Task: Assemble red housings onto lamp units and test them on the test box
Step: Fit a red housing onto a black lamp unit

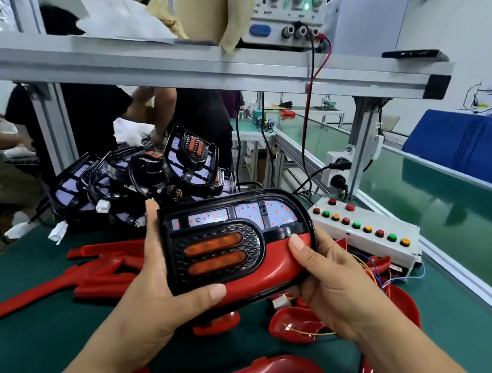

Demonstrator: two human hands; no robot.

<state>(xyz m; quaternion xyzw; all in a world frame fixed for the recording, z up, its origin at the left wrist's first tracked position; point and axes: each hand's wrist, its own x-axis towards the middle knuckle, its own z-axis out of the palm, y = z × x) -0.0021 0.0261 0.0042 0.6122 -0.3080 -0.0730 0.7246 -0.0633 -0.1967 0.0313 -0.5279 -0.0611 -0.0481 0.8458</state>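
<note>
Left hand, right hand clasp lamp

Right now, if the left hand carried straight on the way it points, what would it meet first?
Probably the pile of black lamp units just beyond the left hand, which grips the held lamp unit; depth is unclear.

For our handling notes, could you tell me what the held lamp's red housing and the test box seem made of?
Red housing on the lamp unit: likely glossy moulded plastic; smooth, with bright highlights. Test box: probably painted sheet metal or plastic, matte off-white with scuffed edges; cannot tell which.
</note>
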